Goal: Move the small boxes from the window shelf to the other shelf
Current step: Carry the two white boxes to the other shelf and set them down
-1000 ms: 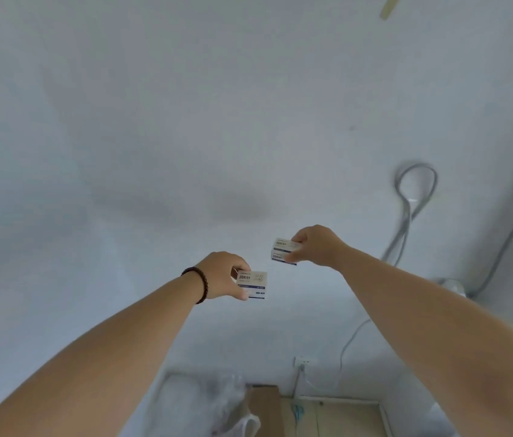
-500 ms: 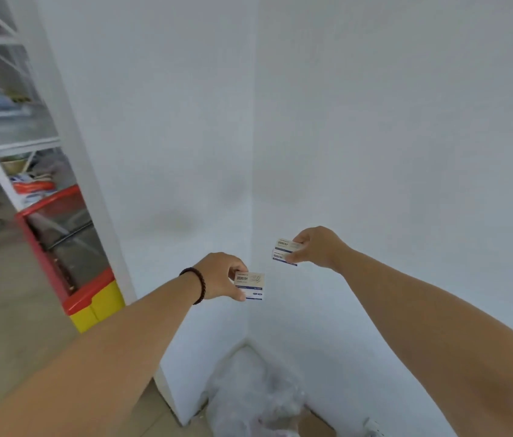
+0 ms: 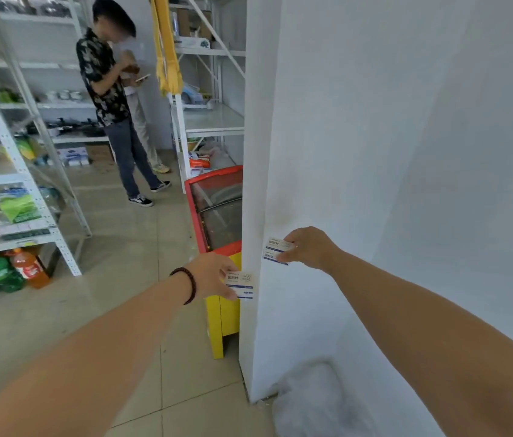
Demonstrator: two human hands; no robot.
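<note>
My left hand (image 3: 214, 274), with a dark bead bracelet on the wrist, grips a small white box with blue print (image 3: 242, 285) in front of a white wall corner. My right hand (image 3: 310, 247) is held a little higher and to the right, pinching small white boxes (image 3: 277, 250) that look like two stacked together. Both arms are stretched forward at about waist height. White metal shelves (image 3: 211, 124) stand beyond the wall corner, and another white shelf unit (image 3: 12, 178) stands at the left.
A white wall pillar (image 3: 258, 152) is straight ahead. A red and yellow chest freezer (image 3: 217, 216) sits just left of it. A person (image 3: 116, 99) stands in the aisle looking at a phone. Bottles (image 3: 12, 272) stand on the floor at left. A plastic bag (image 3: 311, 402) lies by the wall.
The view has swung left from a bare wall corner to the shop aisle, shelves, freezer and a person. Both hands keep the same hold on their boxes.
</note>
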